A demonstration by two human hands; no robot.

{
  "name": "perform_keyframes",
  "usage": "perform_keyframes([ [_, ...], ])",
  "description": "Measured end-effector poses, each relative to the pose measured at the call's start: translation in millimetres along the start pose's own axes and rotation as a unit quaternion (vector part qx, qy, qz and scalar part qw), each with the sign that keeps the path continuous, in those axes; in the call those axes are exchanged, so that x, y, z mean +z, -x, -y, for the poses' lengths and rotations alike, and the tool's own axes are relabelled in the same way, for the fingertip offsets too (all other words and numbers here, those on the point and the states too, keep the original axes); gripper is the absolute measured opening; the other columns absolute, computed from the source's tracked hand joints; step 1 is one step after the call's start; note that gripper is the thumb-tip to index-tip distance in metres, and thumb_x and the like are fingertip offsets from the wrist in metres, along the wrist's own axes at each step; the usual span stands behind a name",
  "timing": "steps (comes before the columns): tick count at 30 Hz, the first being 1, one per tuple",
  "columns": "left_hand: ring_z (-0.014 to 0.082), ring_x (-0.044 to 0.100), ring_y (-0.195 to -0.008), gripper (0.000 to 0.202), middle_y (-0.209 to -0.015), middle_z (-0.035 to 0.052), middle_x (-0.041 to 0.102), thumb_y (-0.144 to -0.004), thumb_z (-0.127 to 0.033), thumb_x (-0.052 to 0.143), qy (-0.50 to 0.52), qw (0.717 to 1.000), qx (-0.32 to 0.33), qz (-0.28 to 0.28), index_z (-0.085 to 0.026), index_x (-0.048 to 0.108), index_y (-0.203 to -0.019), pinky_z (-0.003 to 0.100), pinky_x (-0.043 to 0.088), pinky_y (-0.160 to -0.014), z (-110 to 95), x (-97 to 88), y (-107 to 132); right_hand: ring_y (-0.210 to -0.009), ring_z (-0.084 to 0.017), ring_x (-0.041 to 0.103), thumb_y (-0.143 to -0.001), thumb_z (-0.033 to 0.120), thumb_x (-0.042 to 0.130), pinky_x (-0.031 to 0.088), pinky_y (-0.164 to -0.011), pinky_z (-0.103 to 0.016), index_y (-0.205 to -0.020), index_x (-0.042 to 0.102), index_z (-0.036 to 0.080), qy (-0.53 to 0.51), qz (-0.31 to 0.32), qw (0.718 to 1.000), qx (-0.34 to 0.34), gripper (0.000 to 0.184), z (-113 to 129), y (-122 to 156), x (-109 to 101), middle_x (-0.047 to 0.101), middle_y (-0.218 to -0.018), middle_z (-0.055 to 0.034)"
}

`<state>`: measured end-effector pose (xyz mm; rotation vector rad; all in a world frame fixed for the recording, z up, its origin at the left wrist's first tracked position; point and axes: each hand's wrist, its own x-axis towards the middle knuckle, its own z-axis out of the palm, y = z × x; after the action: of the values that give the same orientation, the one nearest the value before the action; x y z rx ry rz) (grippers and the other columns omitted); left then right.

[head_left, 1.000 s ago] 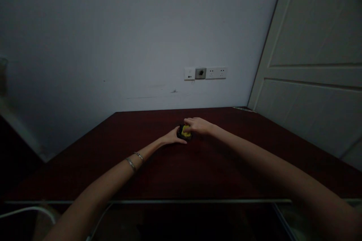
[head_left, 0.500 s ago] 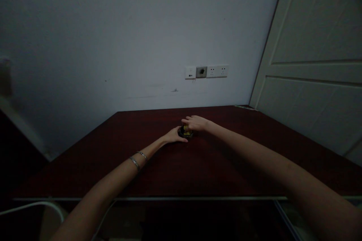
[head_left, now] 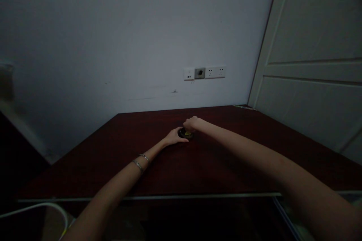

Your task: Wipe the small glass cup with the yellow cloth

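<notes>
A small round black object with a yellow top (head_left: 185, 133) sits on the dark red table (head_left: 181, 165), far out in front of me. My left hand (head_left: 174, 137) rests against its left side, fingers curled round its base. My right hand (head_left: 192, 123) is closed over its top, covering most of the yellow part. Two thin bracelets (head_left: 140, 161) circle my left wrist. The room is dim, so the object's details are hard to make out.
A white wall stands behind the table, with a row of sockets (head_left: 204, 72) on it. A pale panelled door (head_left: 311, 67) borders the table on the right. A white cable (head_left: 36, 208) curves below the table's near edge at the lower left.
My right hand has closed further over the object, so less yellow shows now. Both hands stay on it at the same spot; the view has shifted slightly.
</notes>
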<state>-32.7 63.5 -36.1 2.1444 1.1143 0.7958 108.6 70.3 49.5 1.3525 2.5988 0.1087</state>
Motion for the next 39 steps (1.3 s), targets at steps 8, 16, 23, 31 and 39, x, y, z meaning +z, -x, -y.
perform_keyframes([
  [8,0.0271,0.053,-0.106,0.083,-0.116,0.0127,0.056,-0.050,-0.045,0.075,-0.022,1.000,0.001,0.001,-0.012,0.047,-0.120,0.039,0.040,-0.093,-1.3,-3.0,2.0,-0.060,-0.020,0.061,-0.058,0.023,0.067,0.047,-0.053,-0.026,-0.074,0.068,0.008,-0.137,0.106,0.985,0.024,0.022,-13.4,1.5,-5.1,0.065,-0.062,-0.0073],
  [16,0.0271,0.050,-0.111,0.086,-0.120,0.0133,0.054,-0.051,-0.040,0.076,0.021,1.000,-0.007,0.018,-0.014,0.041,-0.125,0.041,0.037,-0.097,-4.0,-1.8,3.0,-0.061,-0.012,0.059,-0.059,0.012,0.056,0.046,-0.055,-0.021,-0.101,0.064,0.022,-0.345,0.084,0.935,-0.020,0.044,-59.6,24.2,10.4,0.067,-0.077,0.0020],
  [23,0.0277,0.037,-0.124,0.108,-0.134,0.0183,0.038,-0.049,-0.036,0.078,0.078,0.996,0.006,0.051,-0.013,0.019,-0.136,0.044,0.025,-0.105,-0.1,0.7,2.7,-0.078,-0.015,0.060,-0.055,0.017,0.068,0.046,-0.067,-0.025,-0.110,0.058,0.021,-0.589,-0.092,0.802,-0.020,0.056,-84.2,40.7,23.2,0.066,-0.098,-0.0017],
  [31,0.0267,0.038,-0.123,0.072,-0.134,0.0151,0.041,-0.065,-0.041,0.067,0.185,0.981,0.030,-0.046,-0.016,0.040,-0.127,0.043,0.029,-0.102,-38.3,-24.8,-15.7,-0.069,-0.013,0.059,-0.053,0.023,0.073,0.045,-0.067,-0.026,-0.096,0.059,0.018,-0.749,-0.235,0.619,0.026,0.046,-59.2,51.5,32.4,0.066,-0.086,-0.0018],
  [39,0.0219,0.058,-0.095,0.045,-0.105,0.0107,0.063,-0.063,-0.030,0.068,0.277,0.953,0.037,-0.115,-0.012,0.059,-0.103,0.036,0.045,-0.083,-91.9,-33.1,-22.5,-0.073,-0.014,0.060,-0.050,0.027,0.075,0.046,-0.076,-0.030,-0.090,0.057,0.018,-0.766,-0.301,0.568,-0.006,0.045,-14.7,53.1,26.9,0.063,-0.081,0.0003],
])
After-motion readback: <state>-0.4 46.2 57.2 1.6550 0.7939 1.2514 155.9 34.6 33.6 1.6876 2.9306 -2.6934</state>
